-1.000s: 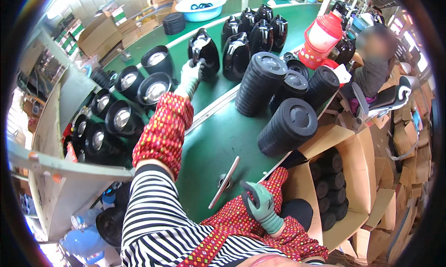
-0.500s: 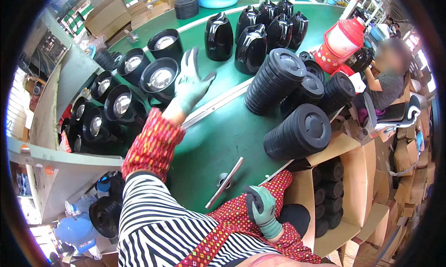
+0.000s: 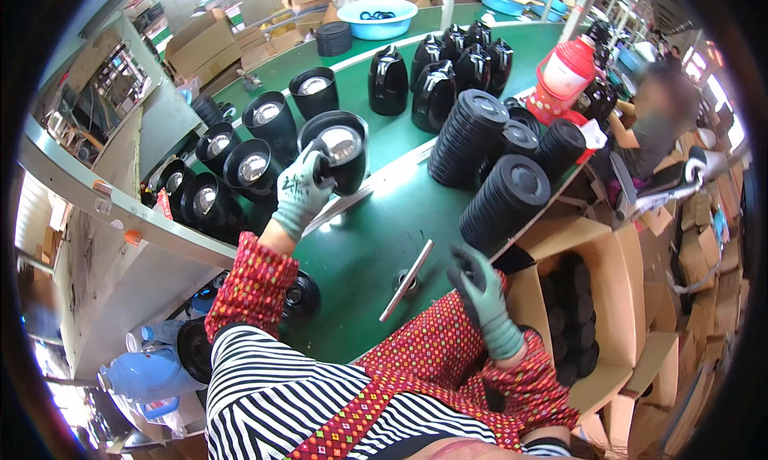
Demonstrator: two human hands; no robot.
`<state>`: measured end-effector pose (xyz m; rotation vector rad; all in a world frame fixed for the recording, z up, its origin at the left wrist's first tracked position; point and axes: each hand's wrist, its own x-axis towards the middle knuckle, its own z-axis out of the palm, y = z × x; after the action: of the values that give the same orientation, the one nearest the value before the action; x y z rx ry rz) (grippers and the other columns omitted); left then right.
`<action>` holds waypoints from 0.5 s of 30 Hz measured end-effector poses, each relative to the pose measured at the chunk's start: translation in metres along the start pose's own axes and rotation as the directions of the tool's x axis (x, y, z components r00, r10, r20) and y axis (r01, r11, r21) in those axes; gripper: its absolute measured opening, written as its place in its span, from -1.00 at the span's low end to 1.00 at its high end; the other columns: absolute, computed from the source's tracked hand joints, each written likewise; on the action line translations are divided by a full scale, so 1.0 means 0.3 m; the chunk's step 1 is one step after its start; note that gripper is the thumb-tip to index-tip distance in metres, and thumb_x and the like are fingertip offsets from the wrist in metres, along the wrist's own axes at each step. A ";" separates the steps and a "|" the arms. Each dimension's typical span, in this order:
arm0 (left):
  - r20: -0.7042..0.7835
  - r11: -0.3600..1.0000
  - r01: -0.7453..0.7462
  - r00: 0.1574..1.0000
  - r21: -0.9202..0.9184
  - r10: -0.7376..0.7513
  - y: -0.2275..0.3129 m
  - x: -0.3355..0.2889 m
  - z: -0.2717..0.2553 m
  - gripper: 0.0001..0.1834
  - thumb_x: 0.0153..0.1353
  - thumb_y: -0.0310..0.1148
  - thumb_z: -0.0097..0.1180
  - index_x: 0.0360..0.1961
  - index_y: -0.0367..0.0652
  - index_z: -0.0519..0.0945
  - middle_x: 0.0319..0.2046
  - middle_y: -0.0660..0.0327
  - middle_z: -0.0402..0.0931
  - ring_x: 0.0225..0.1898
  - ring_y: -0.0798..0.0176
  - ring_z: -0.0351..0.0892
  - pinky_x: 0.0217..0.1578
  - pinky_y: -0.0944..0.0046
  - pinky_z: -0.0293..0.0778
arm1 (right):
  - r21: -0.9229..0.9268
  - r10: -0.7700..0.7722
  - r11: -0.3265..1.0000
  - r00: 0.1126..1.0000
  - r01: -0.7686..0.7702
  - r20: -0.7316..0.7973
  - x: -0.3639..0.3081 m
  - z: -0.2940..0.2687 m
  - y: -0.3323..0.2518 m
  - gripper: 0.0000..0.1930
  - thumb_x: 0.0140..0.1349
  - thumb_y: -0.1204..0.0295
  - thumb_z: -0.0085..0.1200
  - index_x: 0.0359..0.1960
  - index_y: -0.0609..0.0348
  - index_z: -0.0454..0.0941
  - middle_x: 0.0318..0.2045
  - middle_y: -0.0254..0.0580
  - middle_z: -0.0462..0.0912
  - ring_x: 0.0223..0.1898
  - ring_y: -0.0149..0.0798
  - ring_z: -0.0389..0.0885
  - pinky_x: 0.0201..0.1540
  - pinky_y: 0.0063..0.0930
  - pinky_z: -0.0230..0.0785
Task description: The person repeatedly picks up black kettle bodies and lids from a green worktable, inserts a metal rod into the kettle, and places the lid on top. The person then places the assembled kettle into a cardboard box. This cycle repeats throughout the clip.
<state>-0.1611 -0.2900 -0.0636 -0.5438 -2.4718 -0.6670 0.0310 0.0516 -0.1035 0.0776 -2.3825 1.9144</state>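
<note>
My gloved left hand [image 3: 304, 190] is closed on the side of a black jug body [image 3: 360, 160], whose wide open end faces up and shows a silvery round inside. The jug is tilted a little above the green table, beside several similar black jugs [image 3: 252, 170] at the left. Gloved too, my right hand [image 3: 485, 300] hovers over my lap near the table edge, fingers apart and nothing in them. Between the hands, a metal bar [image 3: 406, 281] lies across a small round fitting [image 3: 406, 284] on the table. A dark round part [image 3: 300, 296] sits close to my left sleeve.
Tall stacks of black round lids [image 3: 506, 200] line the table's right side. Glossy black jugs [image 3: 388, 80] and a red-and-white flask [image 3: 564, 72] stand farther back, near a blue basin [image 3: 376, 24]. An open carton [image 3: 624, 300] holds dark cylinders. A person [image 3: 664, 116] sits at right.
My left hand, earlier open and reaching, has closed on a black jug and brought it slightly to the right. My right hand has risen from my lap and opened. The view has shifted.
</note>
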 end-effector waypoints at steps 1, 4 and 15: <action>0.020 0.994 -0.104 0.994 -0.033 0.104 0.064 -0.018 -0.063 -0.57 -0.07 -0.48 0.52 -0.15 -0.19 0.61 0.12 0.00 0.65 -0.13 -0.08 0.74 -0.17 0.10 0.63 | -0.012 -0.017 1.000 1.000 0.018 0.009 0.041 -0.020 -0.081 -0.45 0.41 0.52 0.21 0.41 0.33 0.40 0.24 -0.12 0.59 0.22 -0.26 0.56 0.30 -0.40 0.39; 0.304 0.945 -0.122 0.928 -0.303 0.217 0.309 -0.013 -0.223 -0.54 -0.13 -0.44 0.57 -0.16 -0.18 0.64 0.19 0.06 0.64 -0.32 0.02 0.73 -0.28 0.15 0.63 | -0.031 0.052 0.998 0.998 -0.053 -0.030 0.124 -0.093 -0.224 -0.22 0.30 0.20 0.42 0.47 0.21 0.35 0.26 -0.04 0.55 0.13 -0.23 0.58 0.07 -0.38 0.55; 0.162 0.480 -0.069 0.891 -0.874 0.423 0.524 -0.188 -0.203 -0.04 0.20 -0.61 0.38 0.57 -0.25 0.14 0.54 -0.01 0.21 0.38 0.03 0.46 0.36 0.03 0.39 | 0.509 0.281 0.788 0.938 -0.346 0.203 -0.212 -0.285 -0.387 -0.44 0.50 0.19 0.13 0.37 0.34 0.46 0.19 -0.04 0.67 0.17 -0.14 0.70 0.31 -0.24 0.52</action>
<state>-0.0163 -0.2116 0.0038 -1.4965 -2.1006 -1.8273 0.1080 0.1093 0.0213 -0.1939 -1.9247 2.7663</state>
